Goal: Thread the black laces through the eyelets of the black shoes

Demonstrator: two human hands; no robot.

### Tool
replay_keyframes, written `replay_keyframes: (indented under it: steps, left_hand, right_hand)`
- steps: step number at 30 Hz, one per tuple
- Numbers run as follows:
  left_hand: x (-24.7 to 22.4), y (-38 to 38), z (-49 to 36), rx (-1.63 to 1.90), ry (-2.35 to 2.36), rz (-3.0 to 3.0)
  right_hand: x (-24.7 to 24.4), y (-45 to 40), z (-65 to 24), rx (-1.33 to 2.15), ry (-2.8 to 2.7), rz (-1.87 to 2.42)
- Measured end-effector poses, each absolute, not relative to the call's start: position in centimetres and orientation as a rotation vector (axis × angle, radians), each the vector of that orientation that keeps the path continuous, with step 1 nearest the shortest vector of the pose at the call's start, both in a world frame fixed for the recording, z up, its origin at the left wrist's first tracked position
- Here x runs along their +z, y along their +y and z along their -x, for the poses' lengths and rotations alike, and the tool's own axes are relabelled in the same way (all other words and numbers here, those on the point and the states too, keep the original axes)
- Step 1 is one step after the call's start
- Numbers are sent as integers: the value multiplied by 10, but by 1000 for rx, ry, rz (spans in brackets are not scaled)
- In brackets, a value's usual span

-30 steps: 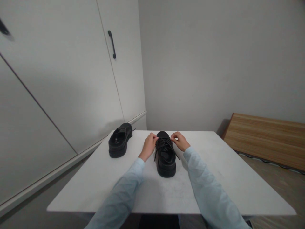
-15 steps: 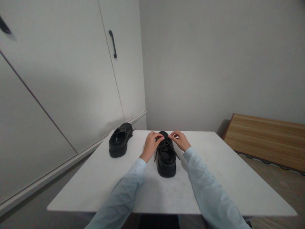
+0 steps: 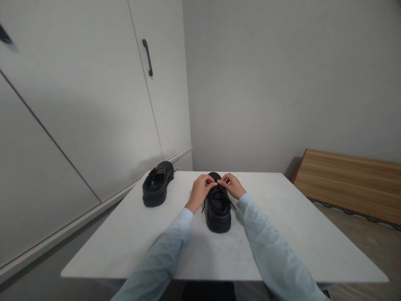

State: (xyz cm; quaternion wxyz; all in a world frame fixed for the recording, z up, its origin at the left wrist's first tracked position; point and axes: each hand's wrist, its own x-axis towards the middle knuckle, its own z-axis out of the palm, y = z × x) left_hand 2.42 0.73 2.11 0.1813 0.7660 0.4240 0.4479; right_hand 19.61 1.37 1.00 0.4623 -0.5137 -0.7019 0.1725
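Observation:
A black lace-up shoe (image 3: 218,217) stands on the white table (image 3: 125,246), its heel toward me and its toe pointing away. Over its front, my left hand (image 3: 200,189) pinches the dark shoelace from the left. My right hand (image 3: 232,185) pinches the lace from the right, its fingertips very close to the left ones. Loose lace ends hang down on both sides of the shoe. Just what part of the lace lies between the fingertips is too small to make out.
A second black shoe (image 3: 157,184) stands at the table's back left. White cabinet doors with a dark handle (image 3: 147,57) rise on the left, and a grey wall (image 3: 269,83) stands behind. To the right of the table is a wood-grain panel (image 3: 351,184).
My right hand has moved a little left, toward my left hand, so the fingertips are now closer together over the shoe. The shoes look unmoved on the table.

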Motion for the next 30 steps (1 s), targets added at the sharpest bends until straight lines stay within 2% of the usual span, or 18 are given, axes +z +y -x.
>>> replay_keyframes:
  steps: [9,16,30]
  left_hand:
    - [24,5,-25,1278,1252,-1993]
    - [23,10,-22,1221,1100,-1826]
    - [20,9,-20,1248,1341,-2154]
  right_hand:
    - [11,12,-198,418,-1671,1243]
    - [8,15,-205,476,-1669,1203]
    - [15,10,-213,249,-1840,1306]
